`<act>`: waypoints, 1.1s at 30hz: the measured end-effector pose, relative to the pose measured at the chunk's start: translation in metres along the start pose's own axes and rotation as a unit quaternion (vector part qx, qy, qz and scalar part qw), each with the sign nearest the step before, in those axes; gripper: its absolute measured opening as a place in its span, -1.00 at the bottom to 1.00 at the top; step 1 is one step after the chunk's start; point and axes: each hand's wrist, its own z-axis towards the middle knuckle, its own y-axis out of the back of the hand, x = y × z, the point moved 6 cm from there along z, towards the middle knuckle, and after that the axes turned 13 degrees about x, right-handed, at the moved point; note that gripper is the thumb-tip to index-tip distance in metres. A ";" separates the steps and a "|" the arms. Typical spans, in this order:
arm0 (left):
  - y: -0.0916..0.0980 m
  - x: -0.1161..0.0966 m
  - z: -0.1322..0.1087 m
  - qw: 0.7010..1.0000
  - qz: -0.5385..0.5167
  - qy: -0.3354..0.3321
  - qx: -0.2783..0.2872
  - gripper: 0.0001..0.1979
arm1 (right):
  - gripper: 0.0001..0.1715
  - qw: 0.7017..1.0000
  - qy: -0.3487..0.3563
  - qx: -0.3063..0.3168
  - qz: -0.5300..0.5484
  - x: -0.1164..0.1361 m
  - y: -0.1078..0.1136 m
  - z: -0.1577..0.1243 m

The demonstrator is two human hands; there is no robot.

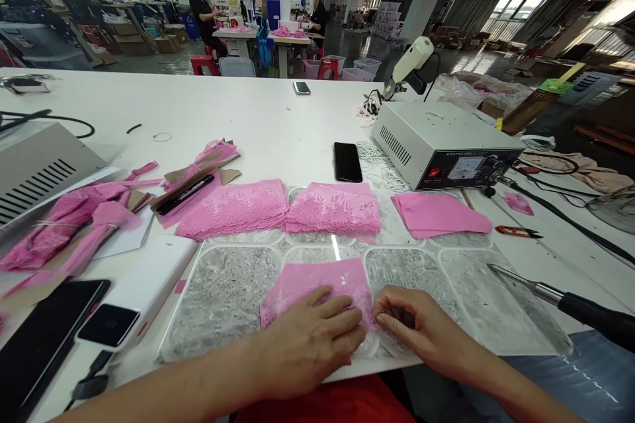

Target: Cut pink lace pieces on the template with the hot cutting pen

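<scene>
A small pink lace piece (317, 284) lies on a scratched clear cutting plate (223, 297) at the table's near edge. My left hand (307, 340) rests flat on the lace's near side, fingers stretched toward its right edge. My right hand (421, 327) is curled, its fingertips pinching the lace's right edge right beside my left fingertips. Behind the plate lie two folded pink lace stacks (233, 208) (335, 208) and a plain pink fabric stack (439, 213).
A black-handled metal-tipped tool (560, 301) lies at the right. A white control box (441, 145), black phone (347, 162), red snips (516, 232), a marker (186, 193), pink scraps (64, 225), a white power bank (143, 291) and a grey machine (40, 168) surround the plate. People work at far tables.
</scene>
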 end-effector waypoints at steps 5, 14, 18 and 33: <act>0.000 0.001 0.001 1.000 0.003 -0.001 -0.019 -0.68 | -0.83 0.997 0.052 0.021 -0.052 0.008 -0.003 -0.001; 0.001 -0.001 0.000 1.000 0.007 0.002 -0.022 -0.70 | -0.82 0.995 0.056 0.003 -0.086 0.003 -0.004 -0.004; 0.002 -0.002 0.000 1.000 0.010 0.003 -0.018 -0.71 | -0.76 0.998 0.047 -0.013 -0.044 0.004 -0.001 -0.005; 0.010 0.004 -0.013 0.998 -0.030 0.018 -0.047 -0.72 | -0.75 0.988 -0.002 0.150 -0.040 0.011 0.007 -0.037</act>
